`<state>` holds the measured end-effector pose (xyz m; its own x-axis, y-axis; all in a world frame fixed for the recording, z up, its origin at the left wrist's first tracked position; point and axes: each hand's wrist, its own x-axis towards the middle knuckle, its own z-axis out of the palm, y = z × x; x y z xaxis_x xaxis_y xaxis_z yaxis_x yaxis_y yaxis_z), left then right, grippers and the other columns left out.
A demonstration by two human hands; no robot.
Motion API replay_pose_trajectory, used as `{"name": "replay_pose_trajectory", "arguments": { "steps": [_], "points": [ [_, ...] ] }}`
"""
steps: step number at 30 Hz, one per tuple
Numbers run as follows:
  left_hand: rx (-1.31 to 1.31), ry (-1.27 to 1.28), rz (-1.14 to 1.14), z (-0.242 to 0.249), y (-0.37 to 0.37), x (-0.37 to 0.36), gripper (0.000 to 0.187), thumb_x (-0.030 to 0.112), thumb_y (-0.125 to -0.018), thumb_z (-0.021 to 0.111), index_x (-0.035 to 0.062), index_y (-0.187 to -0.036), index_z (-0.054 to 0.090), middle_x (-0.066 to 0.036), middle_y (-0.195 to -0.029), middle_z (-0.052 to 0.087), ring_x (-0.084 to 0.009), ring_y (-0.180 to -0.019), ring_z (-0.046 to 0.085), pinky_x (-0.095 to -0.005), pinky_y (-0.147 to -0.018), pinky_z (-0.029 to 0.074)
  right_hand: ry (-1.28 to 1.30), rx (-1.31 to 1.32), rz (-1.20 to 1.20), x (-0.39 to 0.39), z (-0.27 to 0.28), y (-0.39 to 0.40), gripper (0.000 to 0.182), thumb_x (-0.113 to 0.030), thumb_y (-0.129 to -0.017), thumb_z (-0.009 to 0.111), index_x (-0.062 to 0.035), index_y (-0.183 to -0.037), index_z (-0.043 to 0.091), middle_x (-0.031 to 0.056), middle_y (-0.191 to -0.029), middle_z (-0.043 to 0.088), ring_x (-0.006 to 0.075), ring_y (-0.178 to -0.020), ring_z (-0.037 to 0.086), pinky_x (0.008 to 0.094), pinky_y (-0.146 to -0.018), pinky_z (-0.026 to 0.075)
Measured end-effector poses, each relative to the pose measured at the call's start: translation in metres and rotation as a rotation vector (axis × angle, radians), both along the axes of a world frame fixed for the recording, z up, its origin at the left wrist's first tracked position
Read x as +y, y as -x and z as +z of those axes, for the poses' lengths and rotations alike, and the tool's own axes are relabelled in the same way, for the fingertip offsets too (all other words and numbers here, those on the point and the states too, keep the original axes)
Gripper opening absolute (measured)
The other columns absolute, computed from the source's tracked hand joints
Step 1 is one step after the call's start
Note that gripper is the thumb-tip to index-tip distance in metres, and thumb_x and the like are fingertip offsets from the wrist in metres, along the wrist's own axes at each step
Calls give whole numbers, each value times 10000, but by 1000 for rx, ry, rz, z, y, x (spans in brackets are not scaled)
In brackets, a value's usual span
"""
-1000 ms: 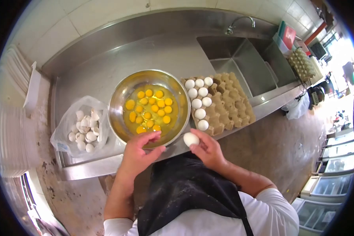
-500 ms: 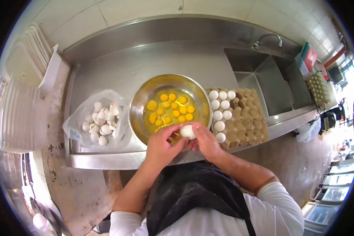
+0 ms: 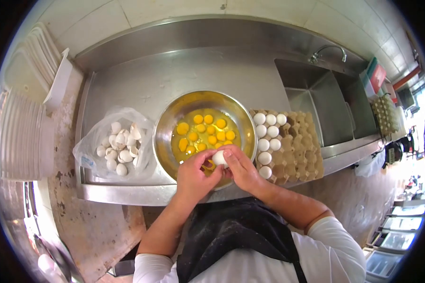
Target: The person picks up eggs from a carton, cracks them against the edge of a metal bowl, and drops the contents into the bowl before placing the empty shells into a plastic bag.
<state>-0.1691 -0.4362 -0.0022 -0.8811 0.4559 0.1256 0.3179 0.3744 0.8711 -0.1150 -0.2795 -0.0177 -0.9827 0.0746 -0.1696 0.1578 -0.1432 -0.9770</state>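
A white egg is held between my left hand and my right hand, both gripping it over the near rim of a steel bowl. The bowl holds several raw yolks in clear egg white. A brown cardboard egg tray lies right of the bowl, with several whole white eggs in its left columns. A clear plastic bag of broken eggshells lies left of the bowl.
All of this rests on a steel counter with a raised back. A sink with a tap is at the right. Stacked white trays stand at the far left. More egg trays sit at the far right.
My right hand carried the egg from beside the tray to the bowl's near rim. My left hand closed on it too; both hands now grip it over the bowl.
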Motion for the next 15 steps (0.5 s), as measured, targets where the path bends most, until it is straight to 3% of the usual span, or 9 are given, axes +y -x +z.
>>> {"name": "replay_pose_trajectory", "arguments": {
  "steps": [4, 6, 15],
  "points": [
    [-1, 2, 19, -4, 6, 2, 338, 107, -774, 734, 24, -1092, 654, -74, -904, 707, -142, -757, 671, -256, -672, 519, -64, -3, 47, 3, 1, 8, 307, -308, -1058, 396, -40, -1128, 529, 33, -887, 543, 82, -684, 502, 241, -580, 448],
    [-116, -70, 56, -8, 10, 4, 382, 196, -745, 740, 23, -1077, 667, -123, -857, 701, -206, -717, 677, -308, -675, 541, -76, 6, 55, 4, -2, 12, 308, -314, -1058, 395, -43, -1119, 528, 29, -876, 534, 80, -680, 495, 241, -576, 443],
    [-246, -112, -1, -9, 21, -1, 373, 149, -742, 733, 3, -1078, 666, -113, -880, 713, -166, -738, 677, -281, -698, 534, -121, -95, 184, 16, -4, 27, 321, -371, -1048, 401, -91, -1149, 521, 38, -917, 568, 88, -689, 531, 239, -572, 454]
  ]
}}
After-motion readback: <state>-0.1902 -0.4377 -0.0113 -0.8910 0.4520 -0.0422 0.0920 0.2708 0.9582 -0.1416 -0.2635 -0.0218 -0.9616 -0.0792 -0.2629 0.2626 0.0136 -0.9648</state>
